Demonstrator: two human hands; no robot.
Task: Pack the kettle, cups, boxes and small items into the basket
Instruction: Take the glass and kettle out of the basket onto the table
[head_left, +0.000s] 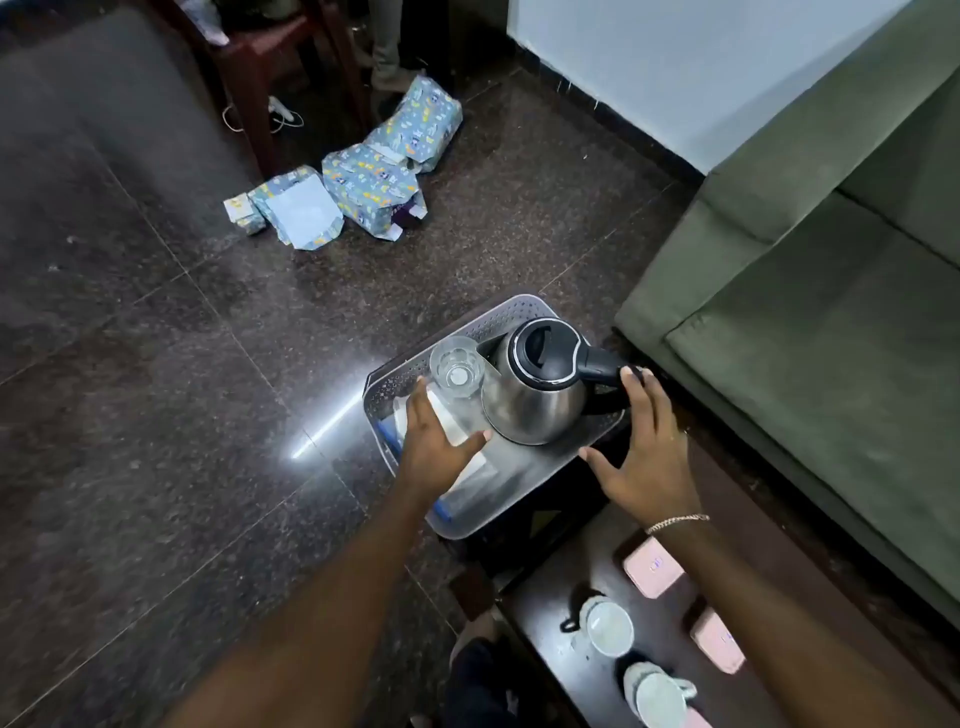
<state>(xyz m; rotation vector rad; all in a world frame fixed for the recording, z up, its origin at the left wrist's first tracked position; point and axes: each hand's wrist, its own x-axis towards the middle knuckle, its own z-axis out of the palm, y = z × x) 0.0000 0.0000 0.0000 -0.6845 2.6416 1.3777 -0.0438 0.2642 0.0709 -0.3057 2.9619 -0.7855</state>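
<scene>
A grey perforated basket (498, 319) sits on a dark stool beside the sofa. Inside it stands a steel kettle (530, 400) with a black lid and handle, a clear glass (457, 366) to its left, and flat white items below. My left hand (434, 441) hovers over the basket's left side with fingers spread, just below the glass. My right hand (641, 452) is spread at the basket's right edge, fingertips near the kettle's handle, holding nothing. On the dark table at lower right stand two white cups (608, 626) (657, 696) and pink boxes (652, 566) (717, 642).
A green sofa (831, 312) fills the right side. Several packages in blue patterned wrapping (363, 182) lie on the dark polished floor at the back, next to a brown chair (270, 67) and a white cable. Another person's legs stand far back.
</scene>
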